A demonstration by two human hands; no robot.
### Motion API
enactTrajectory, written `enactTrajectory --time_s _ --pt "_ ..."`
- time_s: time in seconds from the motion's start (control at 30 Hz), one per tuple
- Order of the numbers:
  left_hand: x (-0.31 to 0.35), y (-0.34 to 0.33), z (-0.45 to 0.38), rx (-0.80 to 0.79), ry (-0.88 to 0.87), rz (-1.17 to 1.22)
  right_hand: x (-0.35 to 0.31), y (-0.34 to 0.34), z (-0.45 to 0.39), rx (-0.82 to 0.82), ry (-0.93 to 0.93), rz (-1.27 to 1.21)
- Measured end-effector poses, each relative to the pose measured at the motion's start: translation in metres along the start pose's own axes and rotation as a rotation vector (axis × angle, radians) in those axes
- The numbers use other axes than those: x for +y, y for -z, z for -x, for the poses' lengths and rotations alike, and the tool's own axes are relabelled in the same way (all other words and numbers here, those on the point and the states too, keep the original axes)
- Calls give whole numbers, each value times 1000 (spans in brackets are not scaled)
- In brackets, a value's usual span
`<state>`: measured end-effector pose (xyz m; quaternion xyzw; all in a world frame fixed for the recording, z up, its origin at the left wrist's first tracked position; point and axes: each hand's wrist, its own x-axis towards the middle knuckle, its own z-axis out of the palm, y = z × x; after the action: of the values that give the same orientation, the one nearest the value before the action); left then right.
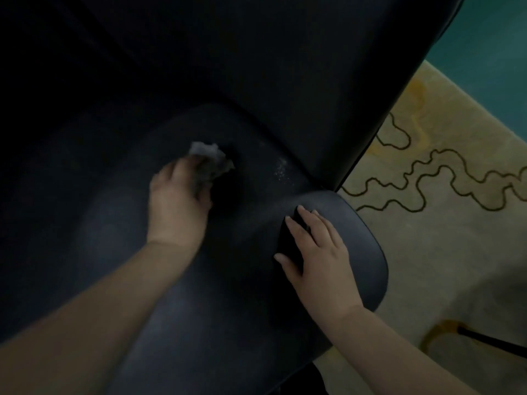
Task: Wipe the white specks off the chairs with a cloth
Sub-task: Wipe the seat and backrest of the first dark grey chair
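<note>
Dark, matte upholstery is filling most of the view: a chair (216,295) with its seat running toward the backrest and a rounded lobe sticking out at the seat's right edge. Toward the back of the seat, left of centre, the left hand (178,201) is lying knuckles-up with its fingers curling around a crumpled pale grey cloth (209,156), gripping it and pressing it onto the seat. The cloth is showing blurred past the fingertips. Just to the right of the cloth, close to the crease where seat meets backrest, a small patch of white specks (281,169) is sitting on the upholstery, apart from the cloth. Further right, the right hand (318,256) is resting flat on the rounded lobe at the seat's right edge, fingers straight and slightly spread, grasping nothing. Beyond the chair's right edge, a cream rug (445,223) with dark wavy lines and yellow patches is covering the floor, and a teal strip is showing past the rug's far edge.
</note>
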<state>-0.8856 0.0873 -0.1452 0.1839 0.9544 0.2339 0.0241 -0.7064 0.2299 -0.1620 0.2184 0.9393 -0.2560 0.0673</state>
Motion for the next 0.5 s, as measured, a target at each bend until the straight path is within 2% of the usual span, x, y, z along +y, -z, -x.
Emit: enactTrajectory --time_s 0.1,0.17,0.3,0.4,0.5 --pt "-2 -4 -40 -69 -2 -53 0 -1 1 14 -5 -23" --pt "12 -15 -46 -132 -86 -77 1 -1 1 18 -4 -33" --pt "35 -33 -8 -283 -296 -123 1 -2 1 3 2 -7" --pt "24 -31 -18 -210 -319 -89 2 -1 1 -2 2 -15" --pt "19 -33 -53 -144 -323 -180 3 -2 0 8 7 -40"
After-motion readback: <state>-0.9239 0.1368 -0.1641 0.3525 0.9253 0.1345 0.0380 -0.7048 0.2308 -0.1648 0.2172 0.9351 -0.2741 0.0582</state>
